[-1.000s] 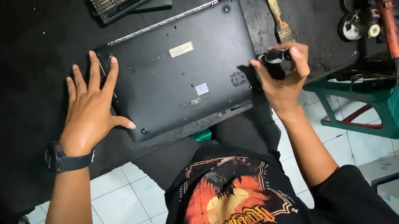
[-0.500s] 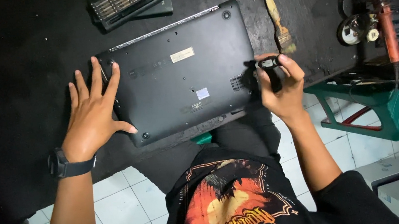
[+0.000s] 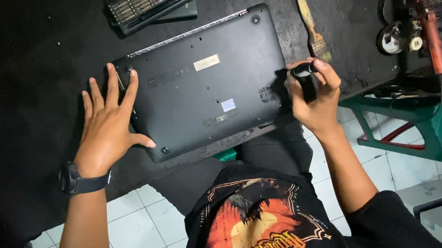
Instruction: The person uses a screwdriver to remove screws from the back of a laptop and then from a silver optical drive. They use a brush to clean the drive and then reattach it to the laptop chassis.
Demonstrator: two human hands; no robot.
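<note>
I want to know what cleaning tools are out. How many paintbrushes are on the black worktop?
1. A single paintbrush lies on the worktop right of the upturned laptop, just beyond the right hand. Others may be hidden in the clutter at far right.

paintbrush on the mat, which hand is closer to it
Right. The right hand, gripping a black screwdriver, sits just below the paintbrush, close to its bristles. The left hand lies flat on the laptop's far left corner, the whole laptop width away.

Head view, straight down, close.
</note>
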